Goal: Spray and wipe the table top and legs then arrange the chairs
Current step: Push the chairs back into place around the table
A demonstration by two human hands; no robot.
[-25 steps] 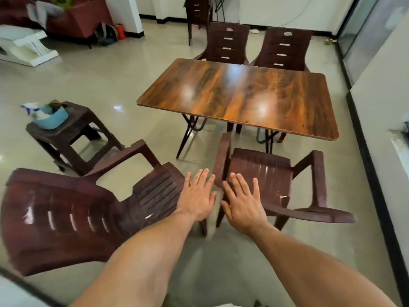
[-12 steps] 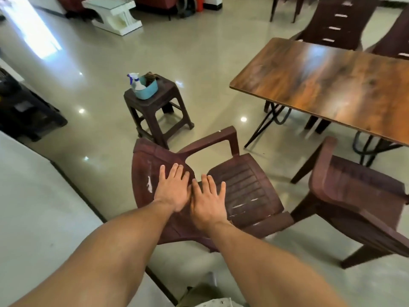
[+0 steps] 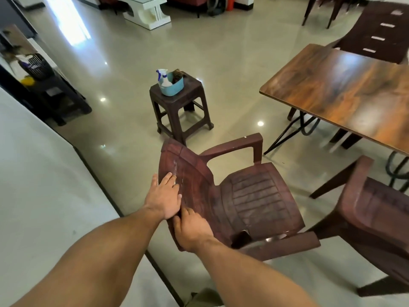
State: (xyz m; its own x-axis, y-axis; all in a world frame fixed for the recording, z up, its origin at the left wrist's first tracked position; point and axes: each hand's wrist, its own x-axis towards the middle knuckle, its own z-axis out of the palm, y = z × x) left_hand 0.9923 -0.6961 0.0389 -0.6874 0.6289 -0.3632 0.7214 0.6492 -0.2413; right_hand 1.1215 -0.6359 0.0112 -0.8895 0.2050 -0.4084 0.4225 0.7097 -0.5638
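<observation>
A dark brown plastic armchair stands in front of me, its seat facing the wooden table at the right. My left hand lies on the outer side of the chair's backrest, fingers wrapped over its edge. My right hand grips the lower part of the same backrest edge from the inner side. A second brown armchair stands at the right, close to the table. A third chair is behind the table.
A brown stool stands beyond the chair and carries a blue tub with a spray bottle. A white wall or counter runs along my left. More furniture lines the far side of the glossy floor.
My view has swung left from the table to the near chair. Both hands went from hovering flat and open to taking hold of the backrest edge.
</observation>
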